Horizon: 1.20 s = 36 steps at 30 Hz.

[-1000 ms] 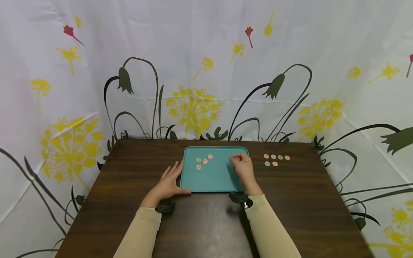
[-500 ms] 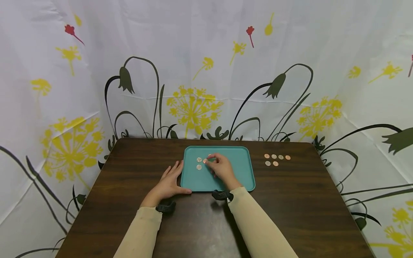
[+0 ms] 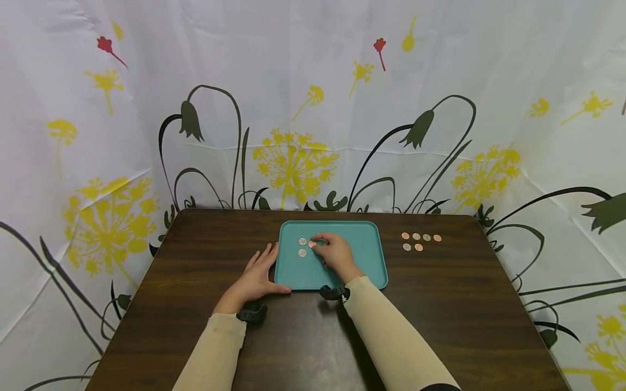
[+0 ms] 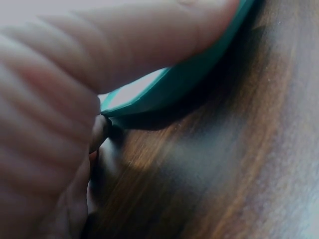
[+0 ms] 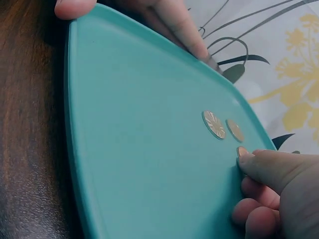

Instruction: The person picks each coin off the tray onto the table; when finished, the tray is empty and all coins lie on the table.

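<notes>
A teal tray (image 3: 352, 271) lies on the table and carries a few coins at its left. Two silver-coloured coins (image 3: 302, 253) lie beside a copper-coloured coin (image 3: 312, 244). My right hand (image 3: 338, 257) is over the tray, thumb and index finger at this copper coin; in the right wrist view the thumb tip covers part of the copper coin (image 5: 241, 151). Its other fingers are curled. My left hand (image 3: 254, 279) rests spread against the tray's left edge. The left wrist view shows its thumb (image 4: 149, 45) along the tray rim (image 4: 134, 102).
Right of the tray, several coins (image 3: 418, 247) lie in two rows on the dark wooden table (image 3: 313, 342). A white flowered curtain (image 3: 313, 108) hangs behind the table's far edge.
My right hand has moved left from the tray's right side to the coins, then stayed nearly still. Another copper coin, visible earlier, is now hidden behind its fingers. The left hand stays put.
</notes>
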Motion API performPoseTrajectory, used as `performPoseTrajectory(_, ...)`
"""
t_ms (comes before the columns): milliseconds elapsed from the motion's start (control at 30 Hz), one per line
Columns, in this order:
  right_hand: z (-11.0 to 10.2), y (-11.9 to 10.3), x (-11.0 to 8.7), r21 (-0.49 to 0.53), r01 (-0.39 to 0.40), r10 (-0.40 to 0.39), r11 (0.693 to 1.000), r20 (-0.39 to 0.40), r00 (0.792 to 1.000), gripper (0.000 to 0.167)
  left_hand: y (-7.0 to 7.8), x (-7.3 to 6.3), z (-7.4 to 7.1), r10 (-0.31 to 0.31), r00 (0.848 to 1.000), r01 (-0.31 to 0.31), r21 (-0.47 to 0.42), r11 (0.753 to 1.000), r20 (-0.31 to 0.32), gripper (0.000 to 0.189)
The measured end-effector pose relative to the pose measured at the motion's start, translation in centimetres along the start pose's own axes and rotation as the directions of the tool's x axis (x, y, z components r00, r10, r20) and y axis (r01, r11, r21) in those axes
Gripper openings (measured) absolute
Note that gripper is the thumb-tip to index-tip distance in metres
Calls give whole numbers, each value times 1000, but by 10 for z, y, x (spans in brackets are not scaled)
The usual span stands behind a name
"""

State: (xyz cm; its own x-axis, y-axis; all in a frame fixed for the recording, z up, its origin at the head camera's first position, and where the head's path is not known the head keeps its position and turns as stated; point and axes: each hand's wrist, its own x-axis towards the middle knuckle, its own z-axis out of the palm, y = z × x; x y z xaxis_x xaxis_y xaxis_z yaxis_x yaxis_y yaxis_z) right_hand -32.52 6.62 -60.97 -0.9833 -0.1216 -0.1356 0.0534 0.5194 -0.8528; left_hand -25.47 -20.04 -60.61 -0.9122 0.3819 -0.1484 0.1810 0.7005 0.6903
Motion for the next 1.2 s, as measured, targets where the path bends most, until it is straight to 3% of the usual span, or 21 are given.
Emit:
performPoseTrajectory(333, -4, 0, -2, -42, 0, 1, 999, 15, 1000, 11, 1, -1, 2, 7, 1000, -7, -2, 1000, 0, 138)
performPoseTrajectory(533, -8, -6, -4, -127, 29, -21, 992, 63, 998, 21, 0, -1, 0, 16, 1000, -16, 5, 1000, -10, 139)
performPoseTrajectory(667, -5, -7, -4, -160, 57, -49, 985, 50, 998, 26, 0, 0, 0, 20, 1000, -20, 8, 1000, -20, 138)
performPoseTrajectory(767, -2, 0, -8, -57, 40, -40, 998, 3, 999, 24, -1, -2, 5, 17, 1000, -17, 2, 1000, -10, 138)
performPoseTrajectory(833, -1, 2, -14, 70, 17, -15, 997, -30, 999, 20, -2, -3, 7, 9, 1000, -9, -4, 1000, -1, 138)
performPoseTrajectory(967, -2, -4, -25, 294, -1, 29, 956, -91, 995, 12, -2, -3, 5, 2, 1000, -2, -18, 1000, -9, 139)
performPoseTrajectory(1067, -6, -8, -29, 345, 7, 45, 938, -141, 989, 10, -1, -2, 2, 3, 1000, -3, -15, 1000, -19, 139)
performPoseTrajectory(1200, -17, -9, -33, 331, 6, 75, 944, -230, 970, 11, 0, -2, 0, 12, 1000, -12, -7, 1000, -12, 139)
